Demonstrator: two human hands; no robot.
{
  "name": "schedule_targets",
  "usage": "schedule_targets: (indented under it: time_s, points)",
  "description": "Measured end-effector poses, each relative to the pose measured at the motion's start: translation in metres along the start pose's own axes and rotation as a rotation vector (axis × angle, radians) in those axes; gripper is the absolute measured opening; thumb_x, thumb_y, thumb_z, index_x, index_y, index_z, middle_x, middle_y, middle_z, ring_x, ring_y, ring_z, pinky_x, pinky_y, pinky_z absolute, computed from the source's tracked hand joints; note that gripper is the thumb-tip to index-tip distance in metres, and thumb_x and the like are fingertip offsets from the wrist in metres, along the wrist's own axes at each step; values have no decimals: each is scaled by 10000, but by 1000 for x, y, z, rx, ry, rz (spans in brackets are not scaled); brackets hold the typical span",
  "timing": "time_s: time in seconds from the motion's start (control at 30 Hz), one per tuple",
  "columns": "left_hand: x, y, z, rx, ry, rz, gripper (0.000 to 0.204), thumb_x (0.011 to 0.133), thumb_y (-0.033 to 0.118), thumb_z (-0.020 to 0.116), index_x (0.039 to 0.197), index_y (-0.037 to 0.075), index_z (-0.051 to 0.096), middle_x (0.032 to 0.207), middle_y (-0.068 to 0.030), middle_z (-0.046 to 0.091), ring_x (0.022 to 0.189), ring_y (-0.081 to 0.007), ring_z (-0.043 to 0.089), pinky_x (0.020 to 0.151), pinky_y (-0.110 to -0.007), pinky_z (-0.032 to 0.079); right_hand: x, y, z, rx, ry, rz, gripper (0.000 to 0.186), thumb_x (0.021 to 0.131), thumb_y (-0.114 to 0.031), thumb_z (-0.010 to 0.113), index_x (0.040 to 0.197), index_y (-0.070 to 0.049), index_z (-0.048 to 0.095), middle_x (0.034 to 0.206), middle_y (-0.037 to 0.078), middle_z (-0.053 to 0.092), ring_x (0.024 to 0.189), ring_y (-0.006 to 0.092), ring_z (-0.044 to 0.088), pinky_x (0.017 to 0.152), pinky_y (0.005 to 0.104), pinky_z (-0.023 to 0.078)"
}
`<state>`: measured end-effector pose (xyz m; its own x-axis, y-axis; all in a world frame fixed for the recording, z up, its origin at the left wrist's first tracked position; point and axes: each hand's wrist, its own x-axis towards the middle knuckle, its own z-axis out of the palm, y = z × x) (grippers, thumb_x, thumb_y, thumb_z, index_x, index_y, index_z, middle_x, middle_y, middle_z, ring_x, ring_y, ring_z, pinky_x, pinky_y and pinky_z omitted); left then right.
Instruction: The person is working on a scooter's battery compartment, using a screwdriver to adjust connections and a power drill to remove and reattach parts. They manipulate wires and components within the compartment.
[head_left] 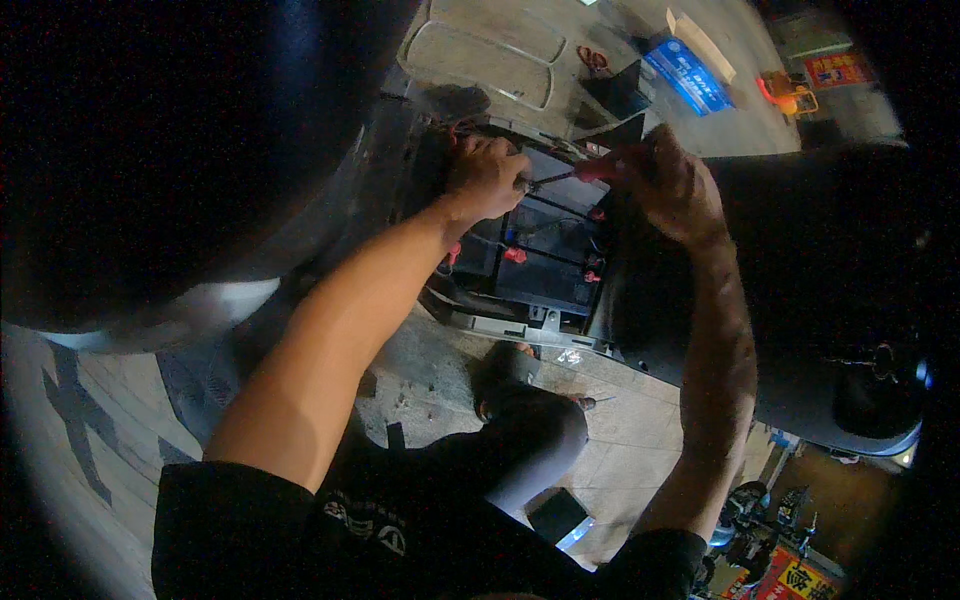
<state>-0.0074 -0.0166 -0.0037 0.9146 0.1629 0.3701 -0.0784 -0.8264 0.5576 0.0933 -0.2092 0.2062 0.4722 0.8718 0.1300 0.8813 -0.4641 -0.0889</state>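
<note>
Screwdriver [600, 168] sits in the upper middle of the frame, its red end clamped in the right hand [675, 190]. The left hand [488, 178] curls by the tip; I cannot tell what it pinches. Best push straight, clear of the red caps [515, 255].

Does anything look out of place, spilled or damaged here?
One thing: a loose tool lies on the floor by the knee, where it could be kicked, while the right hand holds a red tool. No clear spill or damage shows.
</note>
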Motion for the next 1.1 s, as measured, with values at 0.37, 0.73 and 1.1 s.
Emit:
schedule_targets:
  time_s: [0.37, 0.73, 1.1]
  points:
    - [0, -3, 5, 12, 10, -4, 305, 707, 229, 779, 998, 184, 699, 1063, -139, 613, 1101, -357, 550, 1017, -490, 337, -1, -14, -12, -34, -116, 54, 240, 929, -117, 626, 1089, -26, 470, 1028, 201, 697, 969, 359, 686, 790, 394, 550]
    - [0, -1, 2, 24, -19, -22, 233, 724, 252, 800, 940, 215, 722, 1022, -94, 618, 1068, -322, 563, 991, -484, 329, 3, -16, -23, 215, -153, -69, 283, 905, -75, 647, 1111, -14, 463, 1041, 172, 710, 951, 346, 691, 785, 427, 538]
    - [0, -10, 6, 52, 47, 38, 235, 702, 232, 819, 904, 201, 702, 1006, -72, 640, 1040, -292, 587, 947, -491, 341, 1, 4, 3, 221, 23, -135, 316, 892, -167, 692, 1152, -15, 596, 1041, 202, 683, 875, 333, 689, 758, 395, 564]
